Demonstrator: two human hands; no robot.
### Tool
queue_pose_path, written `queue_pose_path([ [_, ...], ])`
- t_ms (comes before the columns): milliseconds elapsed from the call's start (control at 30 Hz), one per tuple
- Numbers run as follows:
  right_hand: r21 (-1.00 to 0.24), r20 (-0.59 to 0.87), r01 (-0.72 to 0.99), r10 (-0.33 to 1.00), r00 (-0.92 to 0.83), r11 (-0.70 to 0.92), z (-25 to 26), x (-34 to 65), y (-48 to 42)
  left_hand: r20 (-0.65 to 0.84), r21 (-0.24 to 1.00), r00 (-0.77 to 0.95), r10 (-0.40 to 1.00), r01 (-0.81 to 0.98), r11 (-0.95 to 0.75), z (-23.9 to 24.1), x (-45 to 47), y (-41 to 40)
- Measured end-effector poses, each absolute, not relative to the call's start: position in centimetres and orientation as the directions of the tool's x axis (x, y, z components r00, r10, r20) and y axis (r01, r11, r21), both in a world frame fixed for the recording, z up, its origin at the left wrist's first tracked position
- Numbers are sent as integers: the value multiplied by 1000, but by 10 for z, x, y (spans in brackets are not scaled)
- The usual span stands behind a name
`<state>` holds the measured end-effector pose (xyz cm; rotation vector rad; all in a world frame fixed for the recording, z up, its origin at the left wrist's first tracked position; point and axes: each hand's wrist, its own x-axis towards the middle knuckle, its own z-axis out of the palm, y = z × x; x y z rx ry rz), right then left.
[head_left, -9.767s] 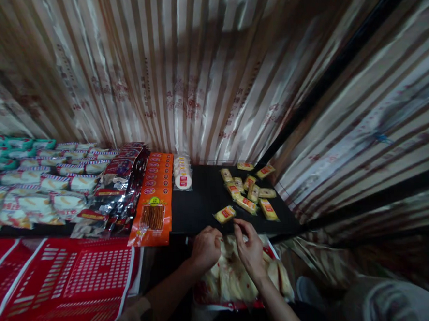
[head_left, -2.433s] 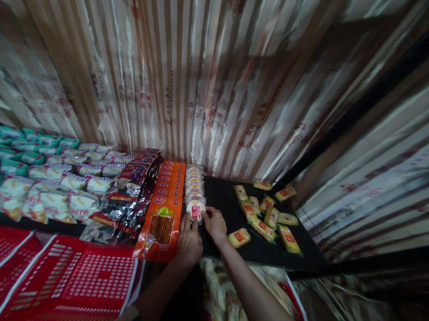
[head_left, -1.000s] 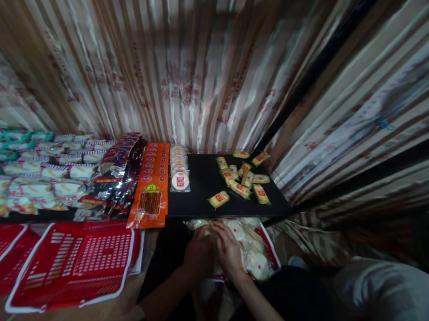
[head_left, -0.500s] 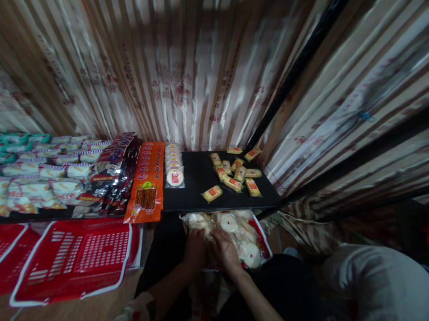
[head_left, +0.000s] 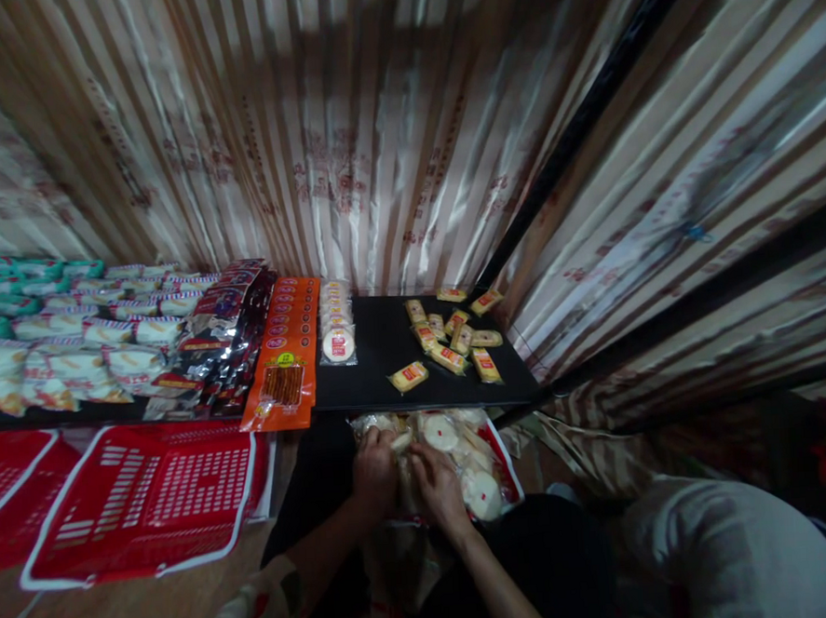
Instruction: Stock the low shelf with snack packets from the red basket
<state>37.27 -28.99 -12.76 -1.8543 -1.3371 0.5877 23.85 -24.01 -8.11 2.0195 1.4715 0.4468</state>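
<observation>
Both my hands reach into a red-edged bag of round white wrapped cakes below the black shelf. My left hand is curled round a pale packet at the bag's left side. My right hand sits beside it with fingers bent on the packets; what it grips is hidden. On the shelf above lies a row of the same round cakes, the front one showing a red label.
Small yellow packets lie scattered on the shelf's right. An orange snack pack, dark foil bags and white-and-green bags fill the left. Red baskets lie at lower left. Striped curtains hang behind. A pale sleeve shows at lower right.
My hands have come down from the cake row on the shelf into the bag below. Over the last half second they shifted slightly up among the packets.
</observation>
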Motion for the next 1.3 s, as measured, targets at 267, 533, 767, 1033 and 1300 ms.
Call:
queue_pose_path([
  [267, -869, -439, -426, 790, 428, -251, -90, 369, -284, 208, 728, 470, 858, 512, -457, -75, 231, -243],
  [533, -781, -502, -573, 795, 341, -248, -57, 368, -277, 499, 622, 546, 672, 314, -717, -68, 214, -233],
  [767, -835, -453, -479, 832, 321, -270, -43, 367, -271, 523, 629, 400, 753, 415, -657, -63, 206, -222],
  [1033, -928, -353, -210, 908, 225, -309, -28, 351, -251, 371, 763, 247, 895, 468, -446, -60, 200, -216],
  [1300, -959, -210, 166, 971, 118, -228, -19, 345, -197, 462, 691, 145, 875, 560, -458, -54, 182, -185],
])
